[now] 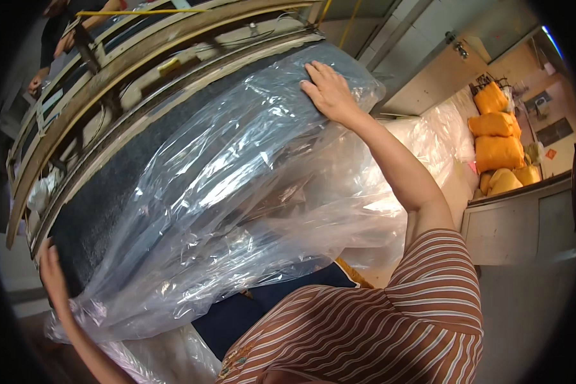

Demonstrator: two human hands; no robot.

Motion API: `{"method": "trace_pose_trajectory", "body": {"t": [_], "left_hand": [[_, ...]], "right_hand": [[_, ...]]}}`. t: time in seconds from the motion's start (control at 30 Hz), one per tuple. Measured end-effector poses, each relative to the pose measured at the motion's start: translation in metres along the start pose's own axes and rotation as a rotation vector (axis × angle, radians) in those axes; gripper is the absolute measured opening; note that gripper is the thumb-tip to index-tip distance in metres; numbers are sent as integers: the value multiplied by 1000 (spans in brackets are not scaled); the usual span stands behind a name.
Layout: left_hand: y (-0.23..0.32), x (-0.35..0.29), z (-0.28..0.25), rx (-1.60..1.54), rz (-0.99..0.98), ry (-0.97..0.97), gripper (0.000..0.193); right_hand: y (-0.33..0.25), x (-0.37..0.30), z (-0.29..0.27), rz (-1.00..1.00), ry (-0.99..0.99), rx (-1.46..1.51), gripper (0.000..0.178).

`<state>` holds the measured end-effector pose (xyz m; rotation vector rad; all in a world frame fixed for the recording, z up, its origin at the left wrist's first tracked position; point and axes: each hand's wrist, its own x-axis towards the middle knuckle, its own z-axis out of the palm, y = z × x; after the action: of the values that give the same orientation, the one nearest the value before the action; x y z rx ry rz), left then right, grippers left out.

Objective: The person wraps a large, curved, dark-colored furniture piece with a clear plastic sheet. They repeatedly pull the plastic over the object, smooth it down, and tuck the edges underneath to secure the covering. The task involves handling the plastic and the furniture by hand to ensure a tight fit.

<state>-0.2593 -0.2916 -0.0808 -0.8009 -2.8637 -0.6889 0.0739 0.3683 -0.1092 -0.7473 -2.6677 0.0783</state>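
A large sheet of clear plastic film (237, 185) lies wrinkled over a dark work surface (134, 153) and hangs down toward my body. My right hand (328, 94) rests on the film near the far right end, palm down with the fingers apart. At the near left corner of the dark surface is my left hand (52, 272), its fingers stretched out along the edge. Bunched film lies beside my left wrist. Neither hand shows a grip on anything.
A long wooden and metal frame (128, 70) runs behind the surface. Beyond it, at the upper left, a person's hand (35, 84) shows. More film (429, 137) is heaped at the right, near stacked orange bundles (498, 150) and a grey cabinet (521, 221).
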Motion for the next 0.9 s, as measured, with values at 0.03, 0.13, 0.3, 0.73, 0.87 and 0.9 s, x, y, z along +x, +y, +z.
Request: {"method": "trace_pose_trajectory", "body": {"t": [0.03, 0.13, 0.3, 0.73, 0.87, 0.9], "left_hand": [[72, -16, 14, -161, -5, -72, 44], [187, -45, 57, -170, 189, -12, 25], [143, -46, 97, -554, 78, 212, 8], [268, -81, 102, -22, 326, 101, 37], [242, -88, 131, -436, 212, 164, 11], [232, -92, 130, -593, 120, 160, 7]], "right_hand": [[-2, 9, 5, 2, 3, 28, 60], [23, 41, 13, 55, 111, -16, 62], [50, 48, 15, 54, -11, -35, 64], [32, 27, 24, -50, 106, 30, 64], [54, 49, 18, -94, 81, 38, 52], [59, 51, 15, -75, 121, -3, 49]]}}
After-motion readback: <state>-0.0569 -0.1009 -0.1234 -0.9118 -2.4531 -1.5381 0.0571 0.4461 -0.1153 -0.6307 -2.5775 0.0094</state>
